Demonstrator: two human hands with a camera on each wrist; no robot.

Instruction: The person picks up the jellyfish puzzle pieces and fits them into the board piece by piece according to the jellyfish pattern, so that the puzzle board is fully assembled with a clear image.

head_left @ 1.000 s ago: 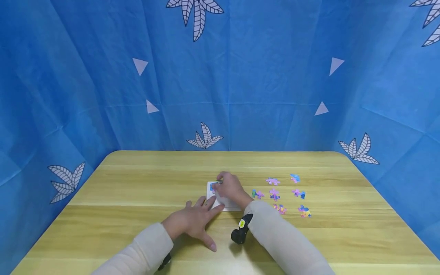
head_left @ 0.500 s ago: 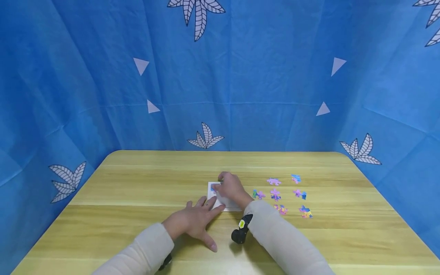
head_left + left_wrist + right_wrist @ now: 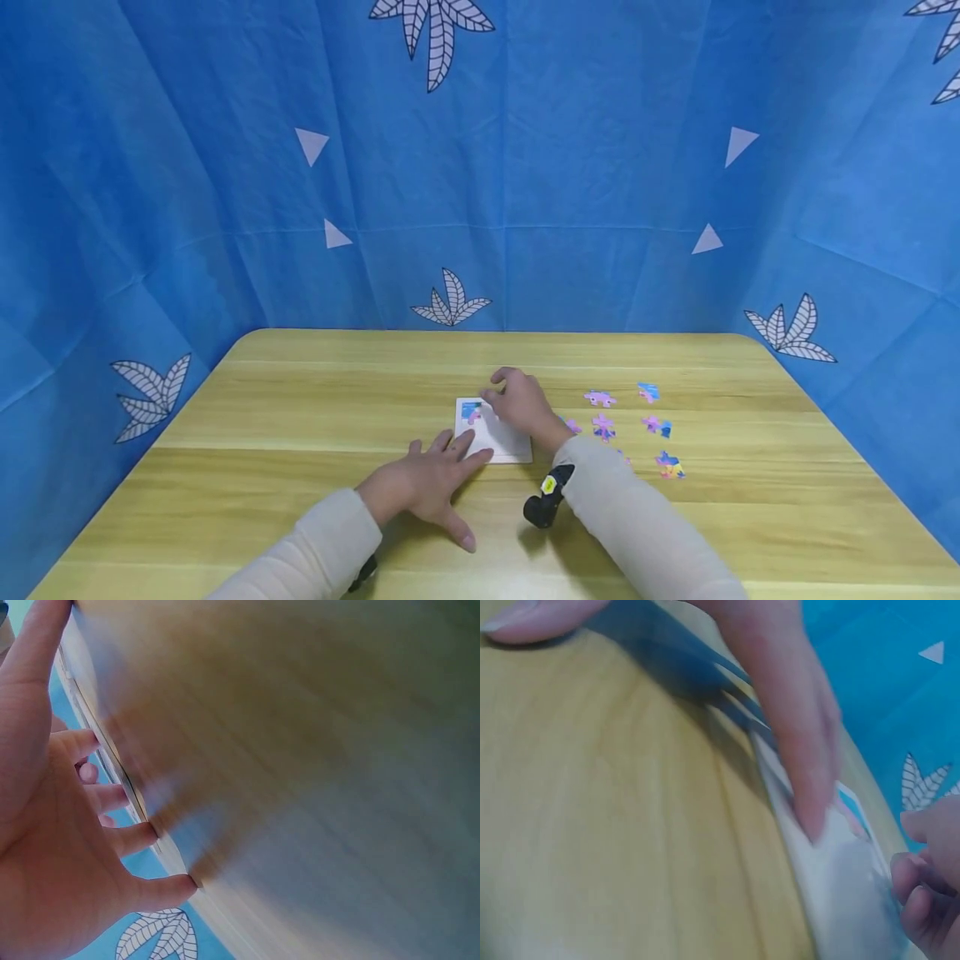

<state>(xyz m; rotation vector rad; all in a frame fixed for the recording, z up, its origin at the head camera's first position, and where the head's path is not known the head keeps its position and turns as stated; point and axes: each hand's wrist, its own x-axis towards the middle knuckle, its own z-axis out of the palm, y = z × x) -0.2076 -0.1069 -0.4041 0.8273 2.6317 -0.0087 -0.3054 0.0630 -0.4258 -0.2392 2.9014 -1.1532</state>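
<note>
My left hand [image 3: 427,483] rests with spread fingers at the lower left of a white puzzle tray [image 3: 510,450]; index finger and thumb also show in the right wrist view, the fingertip on the tray. A blue-and-pink puzzle piece [image 3: 472,412] lies in the tray's upper left corner. Just above the tray's far side is my right hand [image 3: 522,408], its fingers loosely bent and nothing visible between them. Its bent fingers [image 3: 922,889] appear at the right edge of the right wrist view. Part of the tray is hidden under this hand.
Several loose puzzle pieces lie on the wooden table [image 3: 315,392] right of the tray, among them a pink one [image 3: 601,398], a blue one [image 3: 649,392] and a blue-yellow one [image 3: 670,465]. My right forearm partly covers others. A blue curtain [image 3: 570,167] hangs behind.
My right hand has drawn back to the right from the tray's upper left corner, letting go of the puzzle piece there, which now shows more fully. The left hand stays in place.
</note>
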